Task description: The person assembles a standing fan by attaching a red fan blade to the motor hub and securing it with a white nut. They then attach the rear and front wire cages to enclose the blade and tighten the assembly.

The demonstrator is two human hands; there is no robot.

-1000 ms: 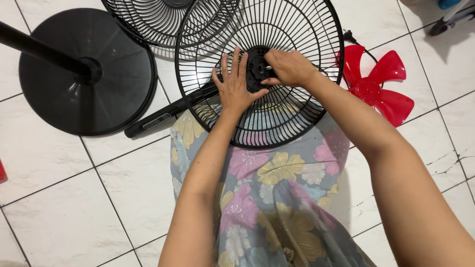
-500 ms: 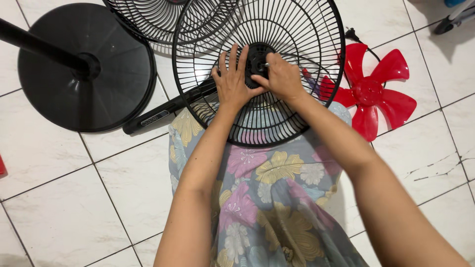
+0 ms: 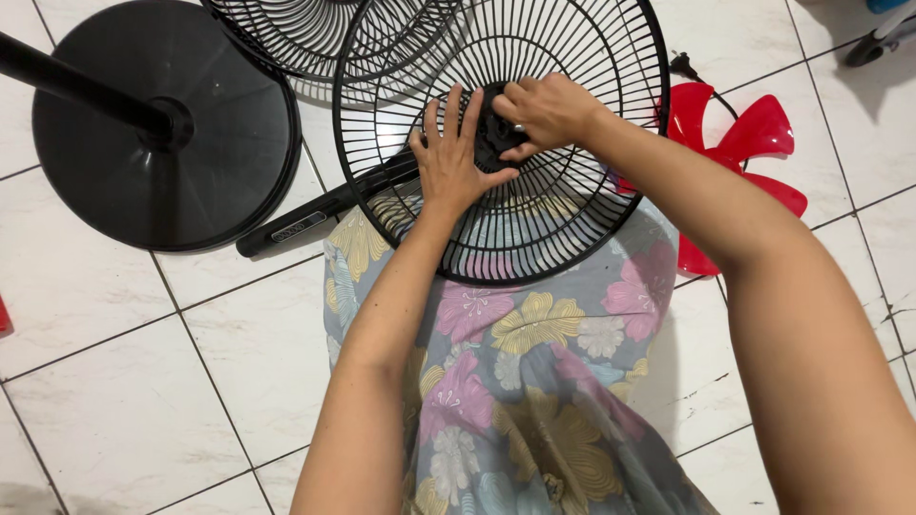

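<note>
A black wire fan guard (image 3: 563,205) lies tilted over my lap, its black round hub (image 3: 494,133) at the centre. My left hand (image 3: 453,157) presses flat on the wires just left of the hub, fingers spread. My right hand (image 3: 546,110) is curled over the hub's top right side, fingers closed on it. A red fan blade (image 3: 754,143) lies on the tiles to the right, partly behind my right forearm.
A round black fan base (image 3: 162,133) with its pole (image 3: 76,81) stands at the upper left. A second black guard (image 3: 286,38) lies at the top. A black tube (image 3: 305,217) lies under the guard. White floor tiles (image 3: 124,381) surround my flowered dress (image 3: 515,381).
My right hand has shifted up and right around the hub, turning its grip. My right forearm now covers more of the red blade. My left hand stays pressed on the wires.
</note>
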